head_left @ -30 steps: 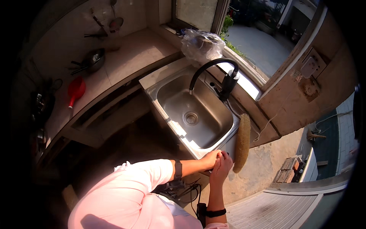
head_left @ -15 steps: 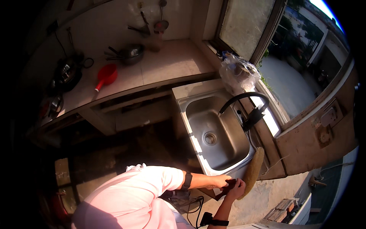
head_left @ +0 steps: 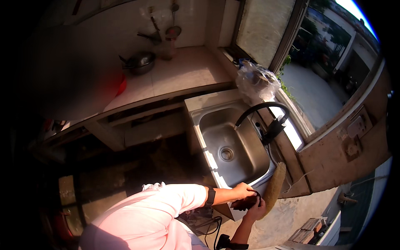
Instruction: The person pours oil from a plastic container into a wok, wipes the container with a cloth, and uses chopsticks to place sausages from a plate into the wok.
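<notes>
Both hands grasp a dark brown thing [head_left: 245, 203], too dim to identify, just beyond the near edge of the sink [head_left: 233, 141]. The left hand [head_left: 243, 191] has its fingers bent over the upper side; the right hand [head_left: 256, 211] pinches the end farther right. A long tan loofah [head_left: 274, 189] lies off the sink's near right corner, close beside the right hand. A black tap [head_left: 273, 132] stands at the sink's right side, a clear plastic bag [head_left: 258, 80] sits past its far end, and a pan [head_left: 142, 63] rests on the surface [head_left: 183, 68] beyond it to the left.
</notes>
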`<action>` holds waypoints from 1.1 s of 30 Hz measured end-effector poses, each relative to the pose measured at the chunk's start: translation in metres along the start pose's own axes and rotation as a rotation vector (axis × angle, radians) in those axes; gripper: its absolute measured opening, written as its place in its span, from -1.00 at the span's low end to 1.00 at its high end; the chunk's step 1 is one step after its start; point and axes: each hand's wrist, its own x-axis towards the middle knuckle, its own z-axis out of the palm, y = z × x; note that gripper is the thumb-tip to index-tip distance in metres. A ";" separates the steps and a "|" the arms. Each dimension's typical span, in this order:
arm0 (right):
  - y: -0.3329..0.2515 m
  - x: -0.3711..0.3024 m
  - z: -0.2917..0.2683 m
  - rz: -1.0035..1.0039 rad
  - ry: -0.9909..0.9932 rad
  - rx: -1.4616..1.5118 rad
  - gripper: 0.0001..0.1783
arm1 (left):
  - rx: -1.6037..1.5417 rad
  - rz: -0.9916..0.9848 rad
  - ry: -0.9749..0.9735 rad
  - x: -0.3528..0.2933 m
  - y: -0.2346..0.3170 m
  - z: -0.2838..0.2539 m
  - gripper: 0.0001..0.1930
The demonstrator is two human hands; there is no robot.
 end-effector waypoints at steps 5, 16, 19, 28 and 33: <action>0.011 0.011 -0.009 0.160 0.125 0.261 -0.85 | -0.156 0.124 -0.106 0.004 -0.008 0.003 -0.73; -0.005 0.008 -0.012 -0.046 0.173 -0.095 -0.80 | 0.654 0.322 0.155 0.016 -0.008 -0.012 -0.70; 0.009 0.013 -0.011 -0.172 0.144 -0.216 -0.83 | 0.737 0.192 0.182 0.012 0.003 -0.017 -0.70; 0.053 -0.003 0.013 -0.167 -0.063 -0.639 -0.69 | 0.422 0.307 -0.044 0.028 -0.037 -0.025 -0.63; 0.063 -0.008 0.010 -0.484 -0.036 -0.942 -0.67 | 0.531 0.404 -0.176 -0.027 -0.002 -0.099 -0.26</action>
